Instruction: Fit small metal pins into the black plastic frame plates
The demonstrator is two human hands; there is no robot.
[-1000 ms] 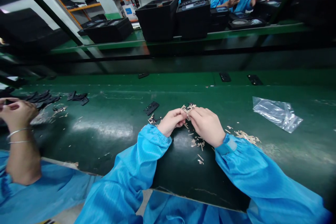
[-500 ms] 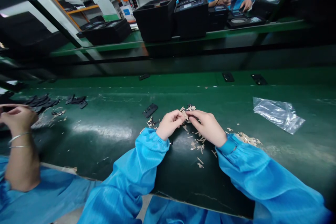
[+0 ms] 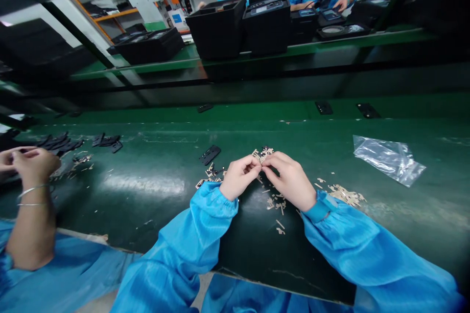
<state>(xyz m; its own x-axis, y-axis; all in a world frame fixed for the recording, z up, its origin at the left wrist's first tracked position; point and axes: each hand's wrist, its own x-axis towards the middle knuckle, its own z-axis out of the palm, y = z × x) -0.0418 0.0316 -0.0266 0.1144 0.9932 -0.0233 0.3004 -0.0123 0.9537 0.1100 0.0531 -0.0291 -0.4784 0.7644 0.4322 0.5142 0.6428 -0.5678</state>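
Observation:
My left hand (image 3: 240,176) and my right hand (image 3: 289,179) meet at the fingertips over the table, both closed in a pinch. Whatever lies between the fingertips is too small to make out. Just beyond them is a small heap of tan cut pieces (image 3: 265,153). More tan scraps (image 3: 276,203) are scattered below my right hand. Beside my left wrist lie small black and tan parts (image 3: 212,172), with a flat black plate (image 3: 210,155) behind them.
A clear plastic bag (image 3: 389,159) lies at right, near a pile of tan pieces (image 3: 345,194). Black plates (image 3: 60,142) are heaped at left by a co-worker's hands (image 3: 31,164). Black bins (image 3: 216,27) stand on the raised shelf, with people behind.
My right hand has drawn its thumb and forefinger together against my left fingertips. The tan piece seen between my fingers before is now hidden. The co-worker's hands at left shifted slightly right.

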